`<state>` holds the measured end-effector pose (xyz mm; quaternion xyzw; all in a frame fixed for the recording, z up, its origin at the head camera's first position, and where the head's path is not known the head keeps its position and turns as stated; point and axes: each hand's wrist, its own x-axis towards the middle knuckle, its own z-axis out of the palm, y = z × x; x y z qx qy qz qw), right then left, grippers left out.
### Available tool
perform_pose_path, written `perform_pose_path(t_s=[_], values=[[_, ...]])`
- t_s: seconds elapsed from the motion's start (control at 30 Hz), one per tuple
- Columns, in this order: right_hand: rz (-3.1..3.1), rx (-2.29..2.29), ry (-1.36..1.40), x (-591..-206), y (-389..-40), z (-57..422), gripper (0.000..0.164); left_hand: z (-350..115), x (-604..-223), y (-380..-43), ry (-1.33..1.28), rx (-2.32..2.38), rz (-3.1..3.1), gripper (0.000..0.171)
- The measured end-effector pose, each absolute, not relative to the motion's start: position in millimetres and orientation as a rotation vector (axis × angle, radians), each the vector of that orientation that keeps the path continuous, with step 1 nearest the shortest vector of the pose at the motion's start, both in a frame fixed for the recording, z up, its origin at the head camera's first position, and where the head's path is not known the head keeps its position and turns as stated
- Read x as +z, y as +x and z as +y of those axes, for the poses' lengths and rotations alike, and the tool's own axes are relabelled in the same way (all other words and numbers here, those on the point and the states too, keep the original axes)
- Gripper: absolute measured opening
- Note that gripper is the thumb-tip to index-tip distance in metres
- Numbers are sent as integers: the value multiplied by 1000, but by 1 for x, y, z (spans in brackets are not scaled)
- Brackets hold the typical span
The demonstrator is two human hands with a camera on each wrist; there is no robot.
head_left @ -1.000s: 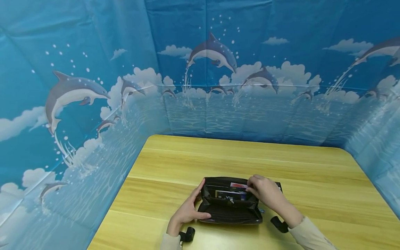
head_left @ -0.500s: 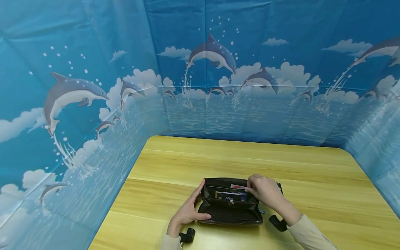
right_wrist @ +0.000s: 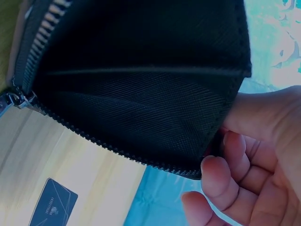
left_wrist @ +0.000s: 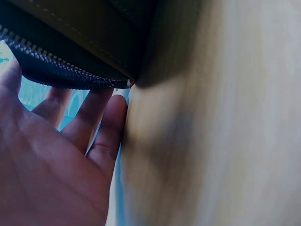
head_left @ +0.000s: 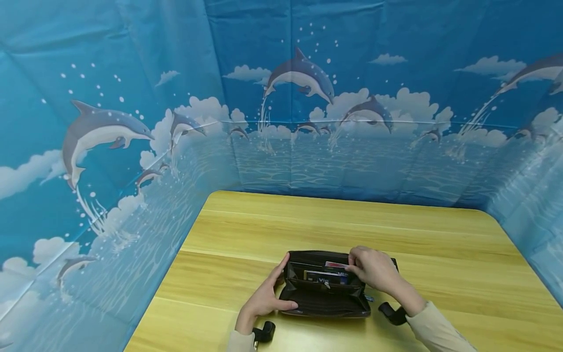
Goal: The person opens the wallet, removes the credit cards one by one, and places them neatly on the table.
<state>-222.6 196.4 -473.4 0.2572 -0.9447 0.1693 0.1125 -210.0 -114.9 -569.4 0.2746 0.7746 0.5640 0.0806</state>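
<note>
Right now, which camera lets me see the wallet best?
The head view: nearly all of the wallet shows, open, with cards inside. The left wrist view catches only an edge with some zipper; the right wrist view shows just one end, up close.

Your right fingers (head_left: 354,254) hide one end of the red card (head_left: 335,264); your left wrist view cuts off the wallet (left_wrist: 80,33) and blurs the bench (left_wrist: 202,155).

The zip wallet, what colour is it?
The zip wallet is very dark brown, almost black; the head view shows it best.
</note>
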Motion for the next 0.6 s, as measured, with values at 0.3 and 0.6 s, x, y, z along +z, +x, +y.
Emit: perform_pose_path(t_s=[0.3, 0.6], values=[[-2790, 576, 755, -475, -225, 199, 27, -115, -571, -211, 822, 1687, 2314, 112], [-2796, 633, 790, -476, -224, 202, 23, -116, -571, -211, 833, 1702, 2303, 112]])
